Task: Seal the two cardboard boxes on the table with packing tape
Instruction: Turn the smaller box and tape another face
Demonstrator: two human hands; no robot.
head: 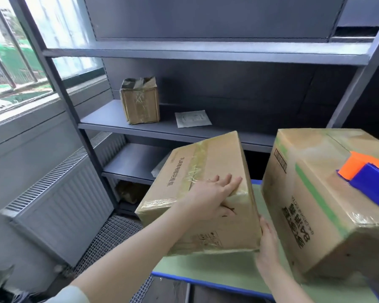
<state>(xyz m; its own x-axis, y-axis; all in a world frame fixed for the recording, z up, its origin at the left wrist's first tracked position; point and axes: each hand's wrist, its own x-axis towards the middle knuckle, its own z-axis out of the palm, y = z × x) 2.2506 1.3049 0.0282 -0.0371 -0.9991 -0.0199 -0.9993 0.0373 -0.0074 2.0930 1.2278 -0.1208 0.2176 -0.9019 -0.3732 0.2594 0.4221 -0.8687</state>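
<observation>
The smaller cardboard box (206, 167) sits tilted in the lower middle of the frame, over the left end of the green table (206, 270). My left hand (214, 193) lies spread over its top near edge, fingers straight and pressing, not clenched. My right hand (267, 241) lies flat against its lower right corner, steadying it. The box looks stiff, and I judge it light enough to tip with two open palms. Its glossy tape bands are probably slick, so bare cardboard at the corners and edges is the safer place to hold. Pressing mid-panel could buckle the top. The larger cardboard box (311, 204) stands just beside it at right, wrapped in shiny film that may slide under my fingers. An orange-and-blue tape dispenser (368, 173) rests on top of it, cut off by the right edge of the frame. I cannot tell whether the smaller box's bottom edge rests on the table or hangs just above it. Its far side and underside are hidden, as are my right fingertips. The top seam lies under tape, but I cannot make out whether it is fully closed.
</observation>
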